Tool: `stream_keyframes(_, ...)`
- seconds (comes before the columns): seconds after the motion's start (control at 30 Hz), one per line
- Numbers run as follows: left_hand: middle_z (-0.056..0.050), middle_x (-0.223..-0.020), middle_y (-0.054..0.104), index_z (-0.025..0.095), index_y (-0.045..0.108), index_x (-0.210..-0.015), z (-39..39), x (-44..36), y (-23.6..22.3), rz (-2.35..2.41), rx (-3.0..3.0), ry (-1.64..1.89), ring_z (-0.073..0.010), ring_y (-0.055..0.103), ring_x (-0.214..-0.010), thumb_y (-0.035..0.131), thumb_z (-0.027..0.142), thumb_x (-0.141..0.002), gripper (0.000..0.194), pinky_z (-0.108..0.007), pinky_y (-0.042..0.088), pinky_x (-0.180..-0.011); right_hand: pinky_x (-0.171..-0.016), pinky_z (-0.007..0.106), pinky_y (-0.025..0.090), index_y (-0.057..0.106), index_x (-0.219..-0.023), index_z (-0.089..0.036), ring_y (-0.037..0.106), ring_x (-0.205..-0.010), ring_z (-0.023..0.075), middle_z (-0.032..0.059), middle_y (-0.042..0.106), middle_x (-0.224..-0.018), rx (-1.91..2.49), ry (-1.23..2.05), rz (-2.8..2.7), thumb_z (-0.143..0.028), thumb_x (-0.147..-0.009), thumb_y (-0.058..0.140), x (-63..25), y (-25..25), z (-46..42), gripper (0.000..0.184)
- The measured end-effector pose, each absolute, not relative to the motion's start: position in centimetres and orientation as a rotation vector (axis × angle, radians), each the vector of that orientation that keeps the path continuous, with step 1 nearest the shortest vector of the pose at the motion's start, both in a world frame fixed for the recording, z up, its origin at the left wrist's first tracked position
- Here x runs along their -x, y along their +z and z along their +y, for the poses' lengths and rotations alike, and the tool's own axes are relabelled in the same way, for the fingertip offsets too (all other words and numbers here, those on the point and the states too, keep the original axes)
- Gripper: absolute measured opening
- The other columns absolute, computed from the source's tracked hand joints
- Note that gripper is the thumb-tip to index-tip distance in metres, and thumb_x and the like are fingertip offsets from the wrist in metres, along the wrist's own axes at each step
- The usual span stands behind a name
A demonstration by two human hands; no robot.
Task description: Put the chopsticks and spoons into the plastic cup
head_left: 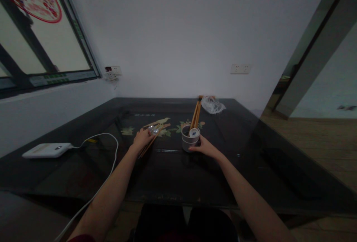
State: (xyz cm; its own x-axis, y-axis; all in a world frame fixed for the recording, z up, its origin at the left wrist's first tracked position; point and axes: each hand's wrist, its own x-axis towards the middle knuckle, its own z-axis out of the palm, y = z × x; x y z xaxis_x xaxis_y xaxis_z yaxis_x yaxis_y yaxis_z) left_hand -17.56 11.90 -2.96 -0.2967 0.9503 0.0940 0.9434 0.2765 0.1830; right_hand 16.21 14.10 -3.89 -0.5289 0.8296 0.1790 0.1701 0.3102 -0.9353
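My right hand (205,147) is closed around the lower side of a grey cup (186,142) that stands upright on the table. Several wooden chopsticks (196,115) lean out of the cup, and a white spoon (194,133) with a blue mark shows at its rim. To the left, my left hand (142,139) rests low on the table with its fingers closed over shiny metal spoons (153,129). Loose chopsticks (147,146) lie under and beside that hand. The fingers partly hide the spoon handles, so their full length does not show.
A white power bank (47,150) with a white cable (115,152) lies at the left of the dark glossy table (212,182). A crumpled clear plastic bag (212,105) sits at the back edge by the wall. A dark flat object (290,171) lies on the right.
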Motion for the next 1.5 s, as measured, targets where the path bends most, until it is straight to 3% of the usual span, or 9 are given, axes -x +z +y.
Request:
stream_keyframes(0.53, -0.015, -0.107, 0.059, 0.017, 0.058, -0.105, 10.9, 15.6, -2.0, 2.491, -1.844, 0.219, -0.024, 0.062, -0.09, 0.044, 0.048, -0.084, 0.04, -0.031, 0.047, -0.077, -0.103, 0.042, 0.037, 0.046, -0.126, -0.017, 0.054, -0.113, 0.0248, 0.0103, 0.059, -0.12, 0.855, 1.256, -1.873, -0.031, -0.055, 0.082, -16.2, -4.0, 14.1, 0.081)
stream_keyframes(0.73, -0.017, -0.109, 0.057, 0.016, 0.059, -0.105, 10.6, 15.3, -1.6, 2.56, -1.895, 0.208, -0.0298, 0.058, -0.099, 0.046, 0.046, -0.083, 0.039, -0.037, 0.045, -0.08, -0.102, 0.043, 0.038, 0.046, -0.126, -0.018, 0.055, -0.112, 0.0251, 0.0096, 0.06, -0.12, 0.825, 1.292, -1.875, -0.031, -0.056, 0.082, -16.3, -4.4, 14.4, 0.079)
stream_keyframes(0.9, -0.012, -0.105, 0.058, 0.018, 0.061, -0.098, 10.8, 13.3, -0.2, 2.513, -2.103, 0.544, -0.026, 0.054, -0.1, 0.047, 0.036, -0.085, 0.027, -0.035, 0.043, -0.085, -0.104, 0.044, 0.036, 0.046, -0.125, -0.018, 0.054, -0.115, 0.0261, 0.0096, 0.059, -0.121, 0.808, 1.257, -1.882, -0.031, -0.056, 0.082, -16.3, -4.4, 14.4, 0.079)
stream_keyframes(1.1, -0.005, -0.089, 0.062, 0.017, 0.061, -0.088, 10.5, 7.0, 3.8, 1.758, -2.32, 1.021, -0.0173, 0.056, -0.086, 0.046, 0.034, -0.088, 0.023, -0.028, 0.044, -0.08, -0.105, 0.042, 0.035, 0.043, -0.127, -0.018, 0.052, -0.118, 0.0251, 0.0092, 0.056, -0.126, 0.756, 1.278, -1.878, -0.031, -0.055, 0.083, -16.2, -4.6, 14.5, 0.083)
stream_keyframes(1.27, -0.005, -0.093, 0.063, 0.018, 0.066, -0.091, 10.5, 3.0, 6.2, 1.494, -2.531, 0.75, -0.0191, 0.056, -0.091, 0.057, 0.035, -0.081, 0.022, -0.03, 0.042, -0.082, -0.105, 0.041, 0.035, 0.043, -0.127, -0.017, 0.051, -0.119, 0.0248, 0.0098, 0.055, -0.127, 0.725, 1.293, -1.866, -0.03, -0.054, 0.083, -16.1, -5.0, 14.8, 0.084)
stream_keyframes(1.5, -0.006, -0.083, 0.067, 0.019, 0.07, -0.085, 12.1, 0.8, 7.2, 1.652, -2.539, 0.424, -0.0186, 0.06, -0.078, 0.062, 0.035, -0.074, 0.02, -0.026, 0.043, -0.068, -0.104, 0.043, 0.035, 0.044, -0.127, -0.019, 0.051, -0.118, 0.0263, 0.0091, 0.056, -0.126, 0.757, 1.233, -1.883, -0.032, -0.052, 0.084, -16.3, -5.1, 14.9, 0.086)
